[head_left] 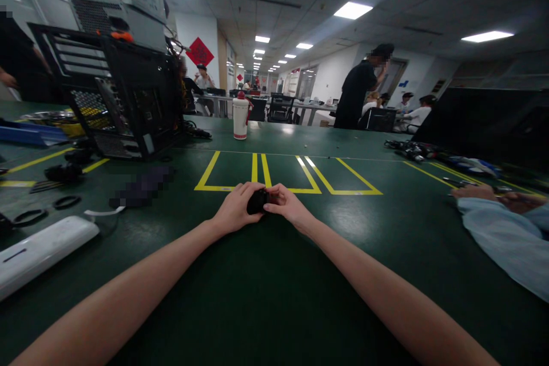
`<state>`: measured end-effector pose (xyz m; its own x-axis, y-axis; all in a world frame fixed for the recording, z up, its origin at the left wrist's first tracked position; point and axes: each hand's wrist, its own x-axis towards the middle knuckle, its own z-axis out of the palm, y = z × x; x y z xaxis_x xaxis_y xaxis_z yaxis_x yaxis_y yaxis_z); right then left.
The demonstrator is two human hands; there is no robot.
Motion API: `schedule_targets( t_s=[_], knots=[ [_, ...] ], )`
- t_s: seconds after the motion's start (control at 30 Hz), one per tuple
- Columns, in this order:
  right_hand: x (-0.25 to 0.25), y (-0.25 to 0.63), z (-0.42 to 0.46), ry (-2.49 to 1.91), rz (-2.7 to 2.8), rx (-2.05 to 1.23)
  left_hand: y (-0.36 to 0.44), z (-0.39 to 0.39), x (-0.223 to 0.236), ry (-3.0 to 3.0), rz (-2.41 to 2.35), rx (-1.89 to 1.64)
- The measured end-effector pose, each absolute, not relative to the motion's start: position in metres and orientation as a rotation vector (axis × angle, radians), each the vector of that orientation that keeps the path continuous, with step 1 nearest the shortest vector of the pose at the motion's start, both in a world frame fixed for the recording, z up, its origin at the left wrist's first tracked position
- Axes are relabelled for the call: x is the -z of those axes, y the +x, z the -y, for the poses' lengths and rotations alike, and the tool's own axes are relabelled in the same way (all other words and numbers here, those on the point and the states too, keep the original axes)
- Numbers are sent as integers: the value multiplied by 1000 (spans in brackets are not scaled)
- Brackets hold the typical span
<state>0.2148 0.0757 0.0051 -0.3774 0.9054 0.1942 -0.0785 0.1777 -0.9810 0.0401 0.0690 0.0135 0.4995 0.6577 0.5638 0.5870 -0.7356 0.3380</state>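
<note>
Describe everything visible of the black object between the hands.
The black object looks small and dark, with a rounded outline and no readable marks. Much of it is covered: the left hand curls around its left side, and the right hand meets its right side with thumb and fingers. It sits in front of the yellow tape. Its material, and whether it touches the green table, cannot be told.
</note>
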Motion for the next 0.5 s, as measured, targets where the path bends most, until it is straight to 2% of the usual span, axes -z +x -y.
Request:
schedule_targets(
  t_s=[0.2, 0.5],
  knots=[
    [-6, 212, -76, -928, 1525, -1244, 40, -69, -14, 2632, -1093, -1054],
    [-10, 217, -73, -834, 1545, -1399, 40, -70, -13, 2646, -1104, -1041]
  ],
)
